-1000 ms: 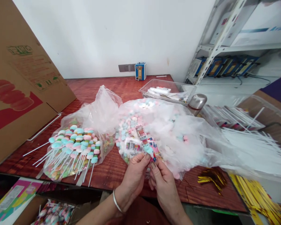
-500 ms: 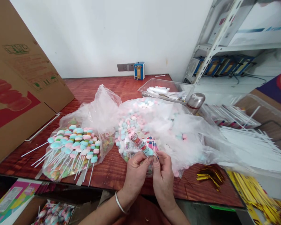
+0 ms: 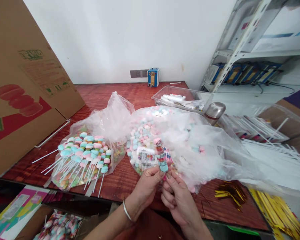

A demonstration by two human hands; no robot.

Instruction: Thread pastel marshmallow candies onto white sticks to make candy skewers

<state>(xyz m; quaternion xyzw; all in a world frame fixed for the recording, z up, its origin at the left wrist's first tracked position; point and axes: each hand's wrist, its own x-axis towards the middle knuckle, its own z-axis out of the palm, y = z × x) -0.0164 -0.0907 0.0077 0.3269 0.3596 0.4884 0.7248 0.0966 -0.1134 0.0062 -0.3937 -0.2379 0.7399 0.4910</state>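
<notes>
In front of me a wrapped marshmallow stick (image 3: pixel 161 155) stands nearly upright, its candy inside a clear printed wrapper. My left hand (image 3: pixel 148 185) pinches the wrapper's lower end between thumb and fingers. Close beside it, my right hand (image 3: pixel 177 196) is closed at the gathered bottom of the same wrapper, its fingers curled. Behind the hands lie printed wrappers (image 3: pixel 147 156) on a big clear bag of loose pink, blue and white marshmallows (image 3: pixel 142 131). To the left, several unwrapped marshmallow sticks (image 3: pixel 86 150) rest on another clear bag, white sticks pointing towards me.
A cardboard box (image 3: pixel 35 86) stands at the left. Behind are a clear tray (image 3: pixel 185 88), a steel flask (image 3: pixel 215 111) and a blue device (image 3: pixel 153 77). Gold twist ties (image 3: pixel 231 195) and white sticks (image 3: pixel 272 156) lie right. Below the table edge, a box holds wrapped candies (image 3: pixel 61 226).
The wrapped stick has swung from leaning left to almost upright. My right hand has turned and its fingers have curled lower under the wrapper. The whole view has shifted slightly left.
</notes>
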